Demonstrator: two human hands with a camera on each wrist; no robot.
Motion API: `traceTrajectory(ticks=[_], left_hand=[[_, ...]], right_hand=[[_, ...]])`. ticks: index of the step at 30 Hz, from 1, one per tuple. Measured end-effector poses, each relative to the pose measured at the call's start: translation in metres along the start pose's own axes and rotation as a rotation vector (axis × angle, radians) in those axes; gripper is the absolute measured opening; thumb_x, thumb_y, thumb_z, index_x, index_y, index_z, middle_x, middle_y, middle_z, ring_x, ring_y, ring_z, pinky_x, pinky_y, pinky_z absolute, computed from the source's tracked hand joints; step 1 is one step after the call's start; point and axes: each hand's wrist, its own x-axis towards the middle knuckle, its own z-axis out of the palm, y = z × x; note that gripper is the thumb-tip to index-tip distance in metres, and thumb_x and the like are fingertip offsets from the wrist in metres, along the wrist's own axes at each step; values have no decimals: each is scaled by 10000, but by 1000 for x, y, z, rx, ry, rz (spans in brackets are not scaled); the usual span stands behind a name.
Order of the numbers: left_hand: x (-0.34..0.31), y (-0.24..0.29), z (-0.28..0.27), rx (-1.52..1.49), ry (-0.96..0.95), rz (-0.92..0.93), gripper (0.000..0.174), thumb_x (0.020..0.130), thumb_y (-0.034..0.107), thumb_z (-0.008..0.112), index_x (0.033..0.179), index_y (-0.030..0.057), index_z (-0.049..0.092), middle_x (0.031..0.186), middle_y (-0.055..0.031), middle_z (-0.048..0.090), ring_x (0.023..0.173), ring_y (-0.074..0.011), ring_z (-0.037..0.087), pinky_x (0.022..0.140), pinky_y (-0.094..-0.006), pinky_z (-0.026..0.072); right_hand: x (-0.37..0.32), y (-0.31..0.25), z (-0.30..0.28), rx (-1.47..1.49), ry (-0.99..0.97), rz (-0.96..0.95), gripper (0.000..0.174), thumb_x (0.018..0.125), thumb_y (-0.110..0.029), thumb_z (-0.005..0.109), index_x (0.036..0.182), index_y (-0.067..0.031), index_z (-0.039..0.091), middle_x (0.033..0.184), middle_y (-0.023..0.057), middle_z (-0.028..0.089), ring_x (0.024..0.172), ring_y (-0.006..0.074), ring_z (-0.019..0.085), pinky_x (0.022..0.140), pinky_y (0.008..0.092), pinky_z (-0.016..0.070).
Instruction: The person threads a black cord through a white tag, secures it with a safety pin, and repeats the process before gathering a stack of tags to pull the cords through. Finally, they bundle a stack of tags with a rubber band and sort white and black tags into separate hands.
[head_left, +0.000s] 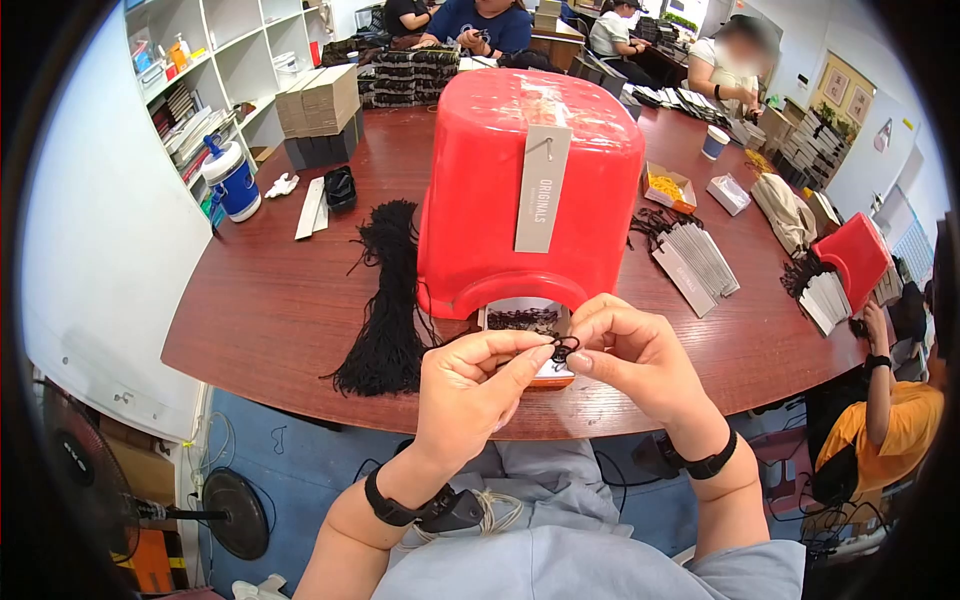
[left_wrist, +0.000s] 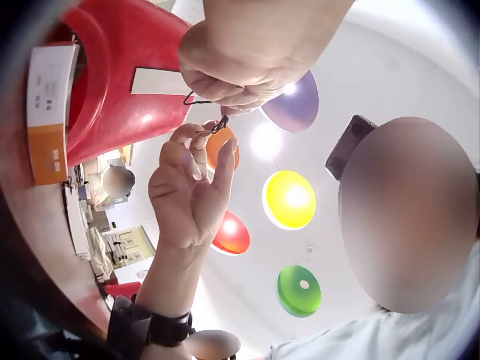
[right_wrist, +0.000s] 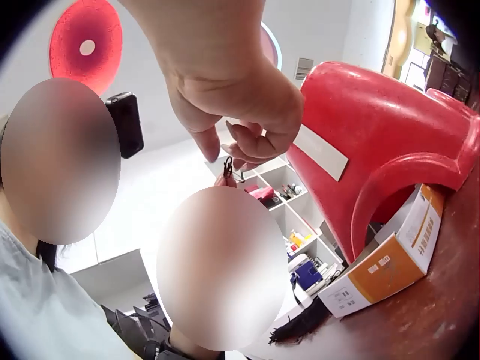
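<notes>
Between both hands a small looped black cord [head_left: 565,350] is stretched, above the near edge of the table. The left hand [head_left: 475,390] pinches one side of it between thumb and forefinger. On the other side the right hand [head_left: 640,365] pinches the cord with thumb and fingertips. Just behind the hands, a small open box [head_left: 553,382] with black pieces inside sits under the arch of a red plastic stool [head_left: 530,200]. A grey tag [head_left: 543,190] marked ORIGINALS hangs on the stool's side. In the left wrist view the cord [left_wrist: 220,124] shows as a knotted loop.
A bundle of black cords [head_left: 385,310] lies left of the stool. To its right are a fan of grey tags [head_left: 697,268] with black cords and a box of yellow pieces [head_left: 670,188]. A blue jug [head_left: 230,180] stands at the far left. Other people sit around the table.
</notes>
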Motion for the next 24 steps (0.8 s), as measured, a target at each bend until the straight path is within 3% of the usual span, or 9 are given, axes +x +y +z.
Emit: traceTrajectory(ticks=[8,11,24], left_hand=[[2,-1,-6,-175,-145,-150,142,798,17,568,925,-42,591,745,-76,617,414,5,380,338,-144,236],[2,-1,-8,-189,-187,-220,142,798,28,571,921,-40,589,732,-65,615,414,1,382,340,-145,242],[2,-3,-8,-373,-130,-100,129,788,40,582,912,8,603,655,-14,571,440,-14,364,391,-165,258]], right_hand=[[0,-11,3,186,12,102,51,815,-51,554,841,-11,535,809,-15,493,723,34,459,628,186,378],[1,-10,2,200,-14,122,40,828,-54,531,838,-17,522,796,-16,489,703,32,440,603,185,363],[-2,-9,8,149,-61,2,41,811,-24,554,815,8,528,805,14,505,715,45,473,608,185,386]])
